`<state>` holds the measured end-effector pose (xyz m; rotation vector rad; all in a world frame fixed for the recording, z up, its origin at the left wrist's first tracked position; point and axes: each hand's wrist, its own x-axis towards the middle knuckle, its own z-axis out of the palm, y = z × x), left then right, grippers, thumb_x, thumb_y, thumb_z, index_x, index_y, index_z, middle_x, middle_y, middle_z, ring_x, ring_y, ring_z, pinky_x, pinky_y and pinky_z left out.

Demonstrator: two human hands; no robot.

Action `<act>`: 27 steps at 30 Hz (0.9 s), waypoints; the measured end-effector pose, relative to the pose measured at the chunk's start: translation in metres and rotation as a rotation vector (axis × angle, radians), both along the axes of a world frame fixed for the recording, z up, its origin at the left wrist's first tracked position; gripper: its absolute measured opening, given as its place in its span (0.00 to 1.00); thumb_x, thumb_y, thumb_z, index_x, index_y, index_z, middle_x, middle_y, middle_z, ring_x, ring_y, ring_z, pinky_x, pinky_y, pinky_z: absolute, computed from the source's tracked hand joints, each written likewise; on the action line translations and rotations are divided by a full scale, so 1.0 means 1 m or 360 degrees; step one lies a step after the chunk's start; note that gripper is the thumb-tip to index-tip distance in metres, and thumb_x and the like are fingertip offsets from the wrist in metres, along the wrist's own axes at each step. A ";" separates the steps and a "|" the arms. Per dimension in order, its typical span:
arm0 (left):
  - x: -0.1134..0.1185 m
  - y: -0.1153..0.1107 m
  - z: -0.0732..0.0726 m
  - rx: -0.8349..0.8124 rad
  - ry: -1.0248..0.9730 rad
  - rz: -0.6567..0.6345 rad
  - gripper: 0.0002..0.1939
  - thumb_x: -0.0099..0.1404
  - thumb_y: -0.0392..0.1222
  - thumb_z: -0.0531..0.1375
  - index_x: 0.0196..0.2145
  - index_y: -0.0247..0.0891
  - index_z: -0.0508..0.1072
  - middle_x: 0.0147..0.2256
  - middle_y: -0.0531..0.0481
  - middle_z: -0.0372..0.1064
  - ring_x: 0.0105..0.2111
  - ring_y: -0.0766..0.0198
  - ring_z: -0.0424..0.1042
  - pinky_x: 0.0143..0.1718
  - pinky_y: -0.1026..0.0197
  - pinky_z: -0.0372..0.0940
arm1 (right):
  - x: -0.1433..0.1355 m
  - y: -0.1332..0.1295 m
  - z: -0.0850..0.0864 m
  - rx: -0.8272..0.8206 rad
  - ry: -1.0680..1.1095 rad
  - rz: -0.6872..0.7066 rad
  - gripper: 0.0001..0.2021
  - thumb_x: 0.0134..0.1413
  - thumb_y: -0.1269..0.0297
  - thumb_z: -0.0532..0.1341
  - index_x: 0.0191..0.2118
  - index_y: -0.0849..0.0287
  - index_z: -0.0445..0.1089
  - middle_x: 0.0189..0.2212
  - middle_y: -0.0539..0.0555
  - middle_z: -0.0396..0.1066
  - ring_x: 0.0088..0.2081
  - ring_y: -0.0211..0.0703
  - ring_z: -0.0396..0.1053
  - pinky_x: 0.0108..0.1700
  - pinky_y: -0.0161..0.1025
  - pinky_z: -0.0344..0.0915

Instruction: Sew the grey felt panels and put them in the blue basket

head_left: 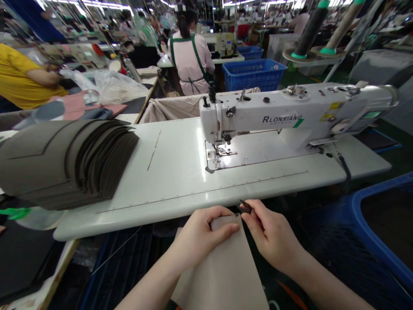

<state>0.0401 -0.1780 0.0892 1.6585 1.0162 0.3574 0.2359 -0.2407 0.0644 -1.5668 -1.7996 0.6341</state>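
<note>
My left hand is closed on the top end of a beige fabric panel, thumb on the near face and fingers behind it. The panel hangs down in front of me, below the table's front edge. In my right hand is a small pair of dark thread snips, gripped between thumb and fingers. Their pointed tips are close to the panel's top right corner; whether the blades touch it I cannot tell. Beyond my hands stands a white sewing machine with its needle area over the table.
A tall stack of dark grey-brown cut panels sits on the left of the white sewing table. Blue crates stand at the right and below. Thread cones rise behind the machine. Two people work nearby, at left and ahead.
</note>
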 end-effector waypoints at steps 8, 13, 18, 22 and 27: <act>0.000 0.002 -0.002 -0.0044 0.0017 0.0026 0.10 0.66 0.49 0.60 0.39 0.41 0.76 0.36 0.53 0.74 0.36 0.60 0.71 0.37 0.63 0.64 | 0.007 -0.003 0.011 -0.0037 -0.0202 0.0059 0.09 0.66 0.61 0.53 0.47 0.56 0.66 0.32 0.50 0.71 0.32 0.42 0.68 0.33 0.38 0.59; 0.001 0.004 0.000 0.0008 0.0048 0.0018 0.11 0.66 0.49 0.60 0.39 0.41 0.76 0.36 0.52 0.74 0.36 0.59 0.71 0.38 0.61 0.65 | 0.005 -0.005 0.009 -0.0021 -0.0279 0.0049 0.11 0.66 0.62 0.52 0.49 0.57 0.66 0.35 0.52 0.72 0.34 0.44 0.70 0.36 0.40 0.61; 0.002 0.005 0.000 0.0024 0.0052 0.0010 0.10 0.66 0.49 0.60 0.39 0.42 0.76 0.36 0.53 0.74 0.36 0.60 0.71 0.38 0.61 0.65 | 0.006 -0.005 0.009 -0.0039 -0.0298 0.0060 0.11 0.66 0.63 0.52 0.49 0.57 0.66 0.36 0.53 0.72 0.34 0.44 0.70 0.35 0.40 0.60; 0.003 0.005 0.000 0.0009 0.0065 0.0019 0.11 0.65 0.49 0.60 0.39 0.41 0.76 0.35 0.52 0.74 0.35 0.60 0.71 0.37 0.61 0.65 | 0.006 -0.003 0.011 -0.0050 -0.0320 0.0064 0.10 0.66 0.62 0.52 0.48 0.57 0.66 0.35 0.53 0.72 0.33 0.44 0.70 0.35 0.40 0.59; 0.003 0.004 0.000 -0.0006 0.0069 0.0013 0.11 0.65 0.50 0.60 0.38 0.41 0.76 0.35 0.53 0.74 0.35 0.60 0.71 0.35 0.63 0.64 | 0.006 -0.003 0.011 -0.0063 -0.0345 0.0061 0.10 0.66 0.62 0.52 0.48 0.56 0.66 0.35 0.51 0.72 0.33 0.44 0.70 0.34 0.40 0.59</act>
